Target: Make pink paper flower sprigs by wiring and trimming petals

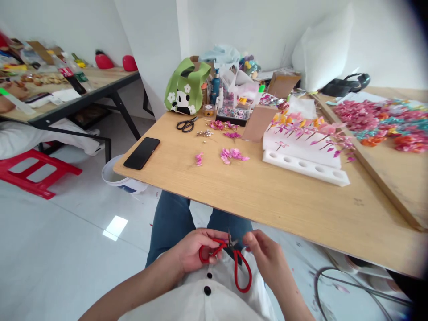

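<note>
Low over my lap, my left hand (197, 252) is closed around one loop of red-handled scissors (236, 264). Their blades are spread and point away from me, and the other loop hangs free. Just right of the blades, my right hand (267, 252) is pinched shut; whatever is between its fingertips is too small to make out. On the table beyond lie a small pink flower (199, 158) and a cluster of pink flowers (233, 154). Farther back are pearly beaded sprigs (204, 133) and darker pink flowers (223, 125).
The wooden table's (214, 187) front edge lies just beyond my hands. On it are a phone (142, 153), black scissors (187, 125), a green panda bag (187, 89) and a white foam holder (304, 167) near flower stems. A bucket (115, 176) and red stool (40, 174) stand left.
</note>
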The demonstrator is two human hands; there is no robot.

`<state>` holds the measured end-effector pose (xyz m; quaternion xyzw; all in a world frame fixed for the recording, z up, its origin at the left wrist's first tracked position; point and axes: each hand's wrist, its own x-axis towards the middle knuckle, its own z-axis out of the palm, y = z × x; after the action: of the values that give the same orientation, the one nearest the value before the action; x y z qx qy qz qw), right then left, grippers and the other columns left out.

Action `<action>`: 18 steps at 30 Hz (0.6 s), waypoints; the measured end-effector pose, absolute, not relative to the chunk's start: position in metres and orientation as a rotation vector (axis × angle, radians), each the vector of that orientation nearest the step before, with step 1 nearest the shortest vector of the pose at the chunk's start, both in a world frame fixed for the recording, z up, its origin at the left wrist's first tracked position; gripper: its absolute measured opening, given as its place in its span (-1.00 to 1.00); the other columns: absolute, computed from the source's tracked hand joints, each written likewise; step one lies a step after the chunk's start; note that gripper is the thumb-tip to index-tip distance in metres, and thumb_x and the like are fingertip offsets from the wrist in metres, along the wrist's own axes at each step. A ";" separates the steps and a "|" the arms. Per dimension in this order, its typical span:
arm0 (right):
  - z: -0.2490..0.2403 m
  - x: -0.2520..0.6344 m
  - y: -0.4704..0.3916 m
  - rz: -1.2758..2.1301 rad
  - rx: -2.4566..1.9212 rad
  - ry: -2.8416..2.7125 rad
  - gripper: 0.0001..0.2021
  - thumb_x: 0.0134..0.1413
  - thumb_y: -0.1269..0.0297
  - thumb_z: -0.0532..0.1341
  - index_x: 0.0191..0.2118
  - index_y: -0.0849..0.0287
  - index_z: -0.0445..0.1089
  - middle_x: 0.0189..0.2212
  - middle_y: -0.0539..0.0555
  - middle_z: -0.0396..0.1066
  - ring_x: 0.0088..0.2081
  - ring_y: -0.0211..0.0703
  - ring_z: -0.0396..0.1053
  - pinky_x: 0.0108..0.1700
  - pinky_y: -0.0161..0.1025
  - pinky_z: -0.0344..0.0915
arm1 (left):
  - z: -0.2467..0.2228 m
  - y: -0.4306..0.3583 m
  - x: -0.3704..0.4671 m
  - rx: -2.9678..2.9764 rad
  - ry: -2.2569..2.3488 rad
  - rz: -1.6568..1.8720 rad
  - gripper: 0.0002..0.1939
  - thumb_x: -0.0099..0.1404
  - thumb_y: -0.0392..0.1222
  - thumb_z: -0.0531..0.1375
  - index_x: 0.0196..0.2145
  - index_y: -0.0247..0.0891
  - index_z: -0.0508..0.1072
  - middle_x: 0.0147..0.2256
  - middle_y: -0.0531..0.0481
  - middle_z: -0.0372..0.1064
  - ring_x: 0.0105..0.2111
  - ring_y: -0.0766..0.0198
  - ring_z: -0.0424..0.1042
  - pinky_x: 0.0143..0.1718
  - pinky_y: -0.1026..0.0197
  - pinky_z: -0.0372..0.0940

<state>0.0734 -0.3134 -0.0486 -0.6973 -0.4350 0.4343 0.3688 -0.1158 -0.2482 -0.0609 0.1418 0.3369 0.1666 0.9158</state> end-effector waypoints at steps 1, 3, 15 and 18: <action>-0.052 0.070 -0.315 1.234 -1.730 -1.063 -0.59 0.08 -0.14 0.13 -0.33 0.14 0.39 -0.53 0.03 0.35 -0.45 -0.13 0.32 -0.40 -0.21 0.28 | -0.066 -0.247 -0.115 0.260 0.683 0.353 -0.67 -0.02 -0.46 0.24 -0.22 -0.41 0.55 -0.43 -0.12 0.43 -0.58 0.36 0.35 -0.62 0.34 -0.01; -0.056 0.062 -0.315 1.413 -1.631 -0.955 -0.52 0.00 -0.14 0.20 -0.09 0.14 0.38 -0.54 -0.01 0.34 -0.54 -0.17 0.29 -0.54 -0.24 0.28 | -0.077 -0.244 -0.114 0.227 0.669 0.357 -0.65 -0.01 -0.47 0.23 -0.20 -0.41 0.54 -0.44 -0.12 0.43 -0.58 0.37 0.35 -0.62 0.35 0.01; -0.060 0.054 -0.299 1.338 -1.787 -0.913 -0.76 -0.05 0.08 0.24 -0.42 0.17 0.41 -0.69 -0.07 0.26 -0.71 -0.35 0.06 -0.66 -0.34 -0.02 | -0.103 -0.211 -0.117 0.658 0.812 0.374 -0.65 -0.03 -0.12 0.39 -0.28 -0.37 0.59 -0.28 -0.14 0.52 -0.28 0.27 0.46 -0.16 0.26 0.25; -0.061 0.050 -0.298 1.279 -1.827 -0.975 -0.81 -0.05 0.13 0.23 -0.43 0.16 0.42 -0.63 -0.02 0.34 -0.63 -0.28 0.16 -0.60 -0.32 0.05 | -0.104 -0.203 -0.110 0.733 0.854 0.327 -0.64 -0.19 -0.17 0.46 -0.38 -0.39 0.60 -0.43 -0.09 0.53 -0.41 0.27 0.44 -0.22 0.22 0.26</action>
<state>0.0503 -0.2984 -0.0610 -0.7042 -0.3759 0.4928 0.3464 -0.1096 -0.2031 -0.1044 0.3458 0.4030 0.1543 0.8332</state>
